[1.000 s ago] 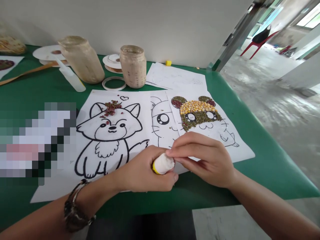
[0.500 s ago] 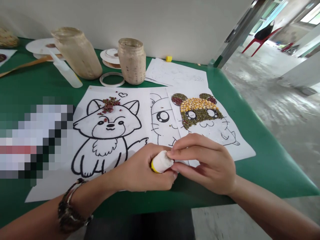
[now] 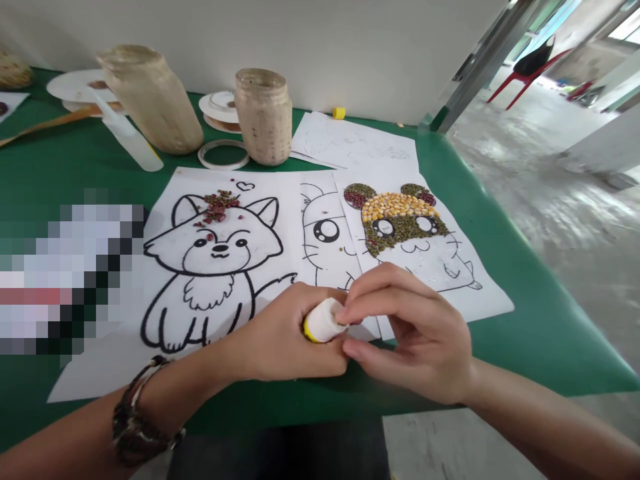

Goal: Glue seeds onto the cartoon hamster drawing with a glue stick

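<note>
My left hand [image 3: 285, 337] is wrapped round a small bottle [image 3: 324, 320] with a white top and a yellow band. At the white end, the fingertips of my right hand [image 3: 415, 333] touch the bottle, its fingers bent and thumb apart from them. Behind my left hand lies a fox drawing [image 3: 215, 267], with a small heap of red and green beans [image 3: 220, 205] on its head. To the right, a hamster drawing [image 3: 430, 257] is partly covered with yellow corn and green and red beans.
Two cloudy jars [image 3: 155, 107] [image 3: 263, 120], a tape roll [image 3: 223, 155], white spools [image 3: 220, 109] and a slim white bottle [image 3: 133, 140] stand or lie at the back. Loose papers [image 3: 355, 143] and a yellow cap [image 3: 339, 113] are near the wall. A red chair [image 3: 530, 77] stands beyond.
My right thumb has moved away from the white end of the bottle, and the right hand has opened a little. My left hand keeps its hold.
</note>
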Tool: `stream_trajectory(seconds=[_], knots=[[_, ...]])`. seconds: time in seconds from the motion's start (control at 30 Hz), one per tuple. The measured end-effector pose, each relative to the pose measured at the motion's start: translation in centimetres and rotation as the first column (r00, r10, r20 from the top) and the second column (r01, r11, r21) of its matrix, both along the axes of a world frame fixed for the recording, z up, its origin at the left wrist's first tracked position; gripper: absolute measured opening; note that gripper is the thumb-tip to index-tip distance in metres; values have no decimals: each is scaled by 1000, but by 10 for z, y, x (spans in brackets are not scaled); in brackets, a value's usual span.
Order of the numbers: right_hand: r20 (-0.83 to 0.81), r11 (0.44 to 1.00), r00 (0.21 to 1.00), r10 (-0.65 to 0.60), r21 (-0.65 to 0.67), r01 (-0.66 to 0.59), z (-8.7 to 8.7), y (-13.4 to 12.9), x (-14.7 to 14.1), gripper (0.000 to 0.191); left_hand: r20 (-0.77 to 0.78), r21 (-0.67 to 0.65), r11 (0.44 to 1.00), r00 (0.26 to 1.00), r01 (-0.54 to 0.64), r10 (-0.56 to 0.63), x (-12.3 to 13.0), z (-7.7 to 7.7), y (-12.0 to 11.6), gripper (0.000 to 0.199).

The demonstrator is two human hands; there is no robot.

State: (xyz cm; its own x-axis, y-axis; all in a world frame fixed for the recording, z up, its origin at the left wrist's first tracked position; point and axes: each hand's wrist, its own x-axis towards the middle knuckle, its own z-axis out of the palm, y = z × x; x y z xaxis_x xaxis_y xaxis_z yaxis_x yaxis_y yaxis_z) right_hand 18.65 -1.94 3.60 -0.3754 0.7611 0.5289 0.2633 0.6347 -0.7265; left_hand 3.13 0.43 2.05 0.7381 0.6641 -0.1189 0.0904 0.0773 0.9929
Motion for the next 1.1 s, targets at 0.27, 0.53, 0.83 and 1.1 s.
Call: stream_trajectory(seconds=[0.27, 0.53, 0.83, 1.1], knots=[[19, 999, 999, -33, -32, 33, 2, 4, 3, 9, -68, 81, 994, 994, -76, 82, 3, 0, -1, 19], [230, 992, 973, -33, 128, 4, 9, 5, 9, 7, -101, 66, 997, 993, -46, 53, 2, 2, 0, 17], [207, 995, 978, -20, 98, 0, 7, 6, 10, 7, -108, 87, 994, 992, -60, 69, 2, 1, 0, 16], [-22, 988, 1000, 10, -156, -13, 4, 8, 10, 7, -137, 117, 990, 987, -73, 89, 3, 1, 0, 18]])
